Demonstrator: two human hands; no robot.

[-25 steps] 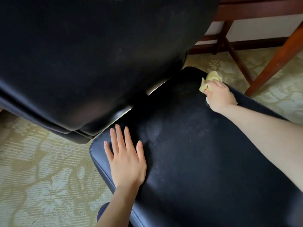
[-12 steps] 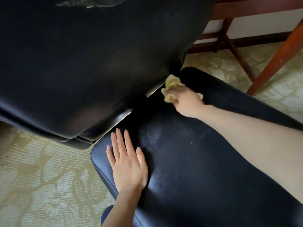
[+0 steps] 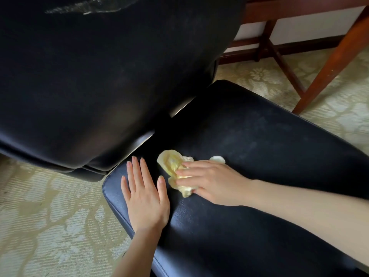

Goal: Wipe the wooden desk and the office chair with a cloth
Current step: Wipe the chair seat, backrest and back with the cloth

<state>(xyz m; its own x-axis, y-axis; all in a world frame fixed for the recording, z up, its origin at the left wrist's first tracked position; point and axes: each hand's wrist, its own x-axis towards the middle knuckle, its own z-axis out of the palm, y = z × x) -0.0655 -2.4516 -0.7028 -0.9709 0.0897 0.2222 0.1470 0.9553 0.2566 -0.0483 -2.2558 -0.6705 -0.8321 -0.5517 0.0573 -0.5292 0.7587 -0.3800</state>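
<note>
Head view, looking down over the office chair.

Left hand (image 3: pixel 144 198): we note it flat on the seat (image 3: pixel 259 146), palm down, fingers straight and slightly spread, holding nothing. It rests at the seat's near left corner, fingertips pointing toward the gap under the backrest (image 3: pixel 99 76).

Right hand (image 3: pixel 213 184): it reaches in from the right, forearm crossing above the seat. Its fingers lie nearly straight across the cloth (image 3: pixel 171 162) and press it down onto the leather. We cannot see the thumb (it seems tucked beneath the hand), so we record a flat press and no clear pinch.

Cloth: pale yellow, crumpled, lying on the seat's rear left part, just beside the left hand's thumb but apart from it. Most of it bunches out past the right fingertips; a small lobe shows behind the knuckles.

Chair: black leather, with the backrest filling the upper left. A pale scuffed streak (image 3: pixel 83 8) shows near the backrest's top edge. A dull, dusty haze marks the seat to the right of the cloth.

Table (image 3: pixel 329 62): only its reddish wooden legs and braces show, at upper right, well apart from both hands.

Floor: pale green carpet (image 3: pixel 40 226) with a floral pattern.
</note>
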